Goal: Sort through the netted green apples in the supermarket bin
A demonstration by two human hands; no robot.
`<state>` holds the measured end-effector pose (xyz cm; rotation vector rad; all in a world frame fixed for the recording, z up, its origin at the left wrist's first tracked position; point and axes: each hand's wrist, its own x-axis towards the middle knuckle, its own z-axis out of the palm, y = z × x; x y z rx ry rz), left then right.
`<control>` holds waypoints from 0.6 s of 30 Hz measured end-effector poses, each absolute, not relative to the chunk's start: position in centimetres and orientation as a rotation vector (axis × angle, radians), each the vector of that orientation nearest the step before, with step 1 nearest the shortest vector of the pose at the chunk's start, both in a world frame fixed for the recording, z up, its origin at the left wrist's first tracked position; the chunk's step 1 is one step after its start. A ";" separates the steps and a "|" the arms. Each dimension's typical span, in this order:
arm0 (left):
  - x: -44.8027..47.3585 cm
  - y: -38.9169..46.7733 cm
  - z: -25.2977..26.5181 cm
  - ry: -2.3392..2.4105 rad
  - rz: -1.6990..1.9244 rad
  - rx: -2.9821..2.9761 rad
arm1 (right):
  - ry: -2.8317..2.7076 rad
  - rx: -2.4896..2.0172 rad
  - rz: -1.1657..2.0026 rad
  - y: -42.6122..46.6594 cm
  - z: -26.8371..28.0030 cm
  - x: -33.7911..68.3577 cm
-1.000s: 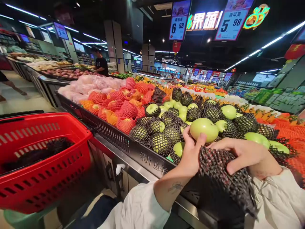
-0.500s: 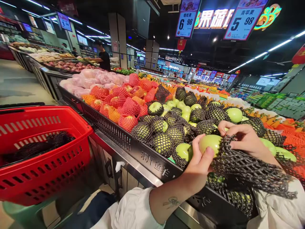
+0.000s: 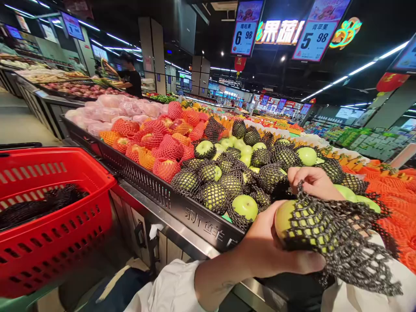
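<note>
In the head view, my left hand (image 3: pixel 268 245) is wrapped around a green apple (image 3: pixel 283 219) from below, its thumb along the near side. A black foam net (image 3: pixel 354 251) covers most of that apple and trails loose to the right. Its upper edge is pinched by my right hand (image 3: pixel 313 180), whose fingertips are partly hidden behind the mesh. The apple's left end is bare. Just beyond my hands lie several green apples (image 3: pixel 245 207), some in black nets, in a black display tray (image 3: pixel 201 219).
A red shopping basket (image 3: pixel 65 242) with black netting (image 3: pixel 42 206) inside stands at the left. Red-netted apples (image 3: pixel 167 169) and pink wrapped fruit (image 3: pixel 110 108) fill the tray's far left. Orange netted fruit (image 3: pixel 399 208) lies at the right. A person (image 3: pixel 131 78) stands at a far counter.
The net now covers most of the apple, which was largely bare before. My left hand has turned, its thumb now lower along the apple. The view has shifted slightly right.
</note>
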<state>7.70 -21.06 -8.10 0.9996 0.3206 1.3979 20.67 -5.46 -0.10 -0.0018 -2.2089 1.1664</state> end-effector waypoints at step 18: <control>6.5 -21.5 -7.2 0.746 1.572 0.717 | -2.270 0.016 1.777 -7.0 -1.2 20.8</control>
